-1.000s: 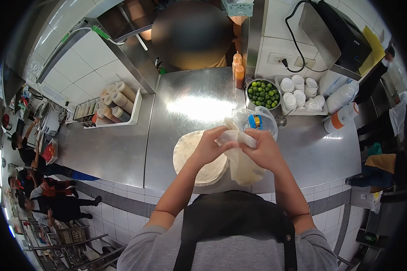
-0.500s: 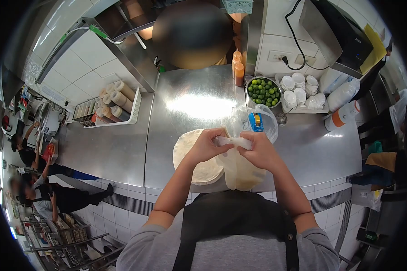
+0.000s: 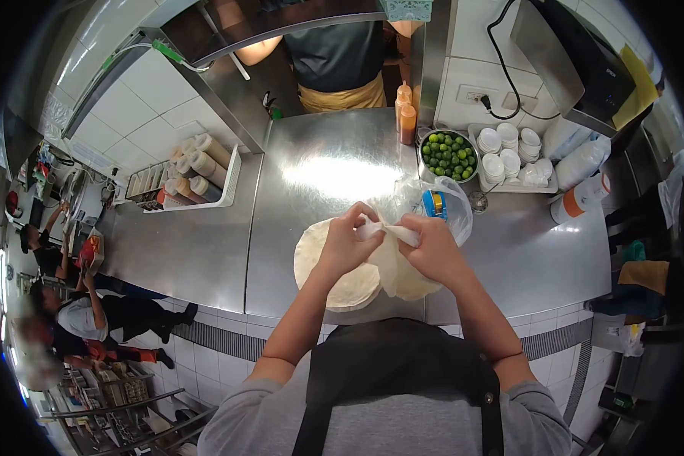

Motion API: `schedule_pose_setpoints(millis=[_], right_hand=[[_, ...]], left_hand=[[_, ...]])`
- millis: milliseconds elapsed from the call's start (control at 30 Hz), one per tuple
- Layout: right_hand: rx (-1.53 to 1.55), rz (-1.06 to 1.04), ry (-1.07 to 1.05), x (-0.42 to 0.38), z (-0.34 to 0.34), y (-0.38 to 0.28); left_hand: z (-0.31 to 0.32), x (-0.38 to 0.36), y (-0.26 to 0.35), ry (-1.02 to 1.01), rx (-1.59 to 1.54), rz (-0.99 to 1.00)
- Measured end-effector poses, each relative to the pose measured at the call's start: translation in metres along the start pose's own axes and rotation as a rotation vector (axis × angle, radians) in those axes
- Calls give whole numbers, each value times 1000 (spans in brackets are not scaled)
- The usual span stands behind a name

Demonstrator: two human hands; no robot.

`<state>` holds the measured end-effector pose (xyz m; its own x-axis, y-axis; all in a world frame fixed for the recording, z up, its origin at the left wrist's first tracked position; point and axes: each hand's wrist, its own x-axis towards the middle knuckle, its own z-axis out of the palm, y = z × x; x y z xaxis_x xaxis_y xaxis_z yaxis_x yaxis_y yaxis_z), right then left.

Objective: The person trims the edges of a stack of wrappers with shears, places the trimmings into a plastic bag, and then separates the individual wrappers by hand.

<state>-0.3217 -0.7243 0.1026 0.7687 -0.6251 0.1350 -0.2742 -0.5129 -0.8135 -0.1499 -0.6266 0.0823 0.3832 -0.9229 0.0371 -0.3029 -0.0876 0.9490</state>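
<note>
Both of my hands meet over the steel counter, gripping the gathered neck of a clear plastic bag [image 3: 400, 275]. My left hand [image 3: 349, 242] is closed on one side of the twisted plastic, and my right hand [image 3: 435, 248] pinches the other side. Something pale and flat shows through the bag below my fingers. Under and beside my left hand lies a stack of flat, round tortillas [image 3: 317, 254]. Just beyond my right hand is a blue tape dispenser [image 3: 435, 204], with more loose clear plastic [image 3: 459, 216] around it.
A bowl of limes [image 3: 448, 157], sauce bottles [image 3: 407, 124] and a tray of white cups [image 3: 511, 156] stand at the back right. A white basket of squeeze bottles [image 3: 224, 194] is at the left. A person [image 3: 334, 68] stands across the counter; others work at far left.
The bag's lower end has risen slightly towards my hands, and its neck is pulled tighter between them. Another person in dark and red clothing now shows at far left.
</note>
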Motion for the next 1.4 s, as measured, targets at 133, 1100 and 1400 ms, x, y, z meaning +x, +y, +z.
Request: schedule_pose_setpoints(millis=[133, 1100, 1400], right_hand=[[22, 14, -3, 0, 0, 11], [767, 137, 29, -10, -23, 19], [550, 73, 73, -11, -25, 14]], left_hand=[[-1, 0, -11, 52, 282, 49], [-3, 3, -5, 154, 6, 284], [22, -1, 14, 331, -178, 269]])
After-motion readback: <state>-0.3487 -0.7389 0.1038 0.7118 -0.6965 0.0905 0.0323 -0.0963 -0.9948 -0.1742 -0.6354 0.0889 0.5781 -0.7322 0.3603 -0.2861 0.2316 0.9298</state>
